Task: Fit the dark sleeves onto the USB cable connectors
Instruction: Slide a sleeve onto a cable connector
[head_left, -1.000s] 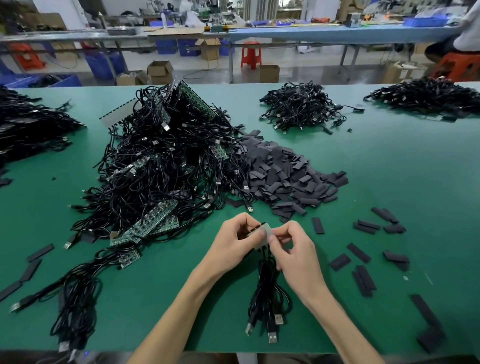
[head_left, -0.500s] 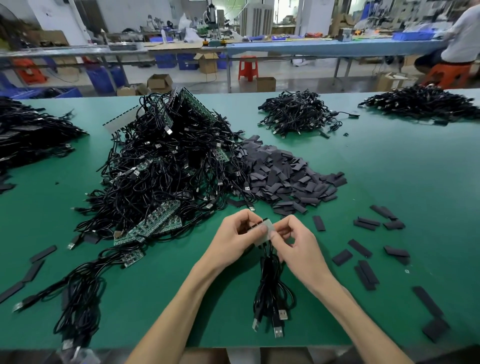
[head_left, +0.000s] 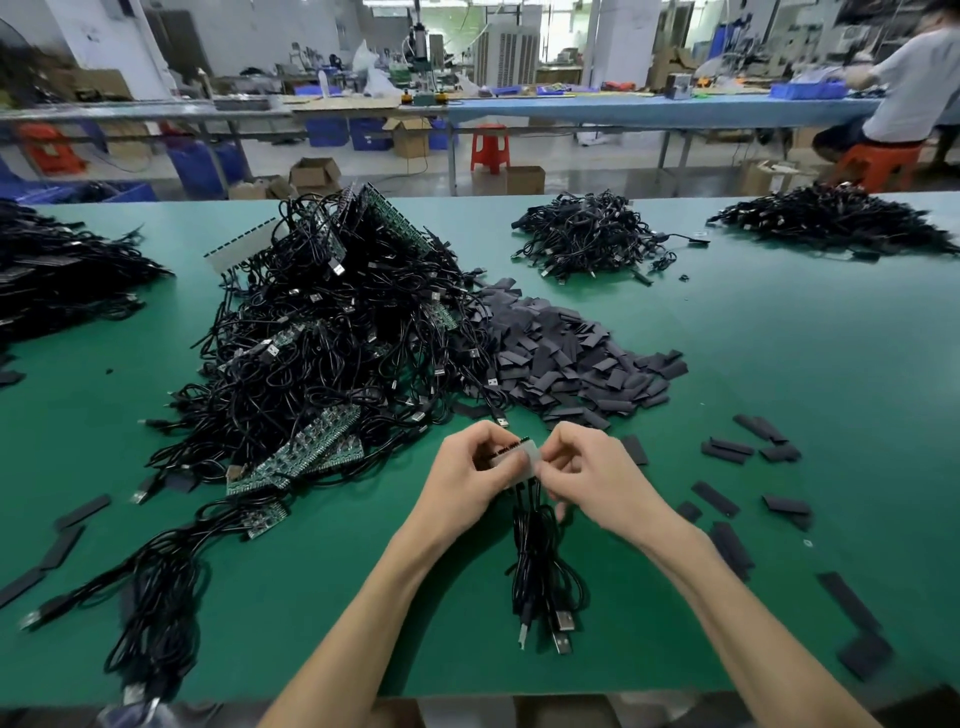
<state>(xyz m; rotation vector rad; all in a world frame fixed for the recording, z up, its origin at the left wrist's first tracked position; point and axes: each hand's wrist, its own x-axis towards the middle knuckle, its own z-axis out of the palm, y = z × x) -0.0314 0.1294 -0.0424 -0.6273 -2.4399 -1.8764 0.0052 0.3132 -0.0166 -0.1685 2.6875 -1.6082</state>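
My left hand and my right hand meet over the green table, both pinching a small pale board piece with a dark edge. Black USB cables hang from it toward me, their metal plugs lying near the front edge. A heap of dark sleeves lies just beyond my hands. A big tangle of black cables with green circuit strips sits to the left of the heap.
Loose dark sleeves are scattered right of my hands and along the left edge. More cable piles lie at the back and far left. A bundle of cables sprawls at front left. A person sits at a far bench.
My hands keep their hold on the pale piece and have barely shifted. The camera has tilted up a little, showing more of the room behind.
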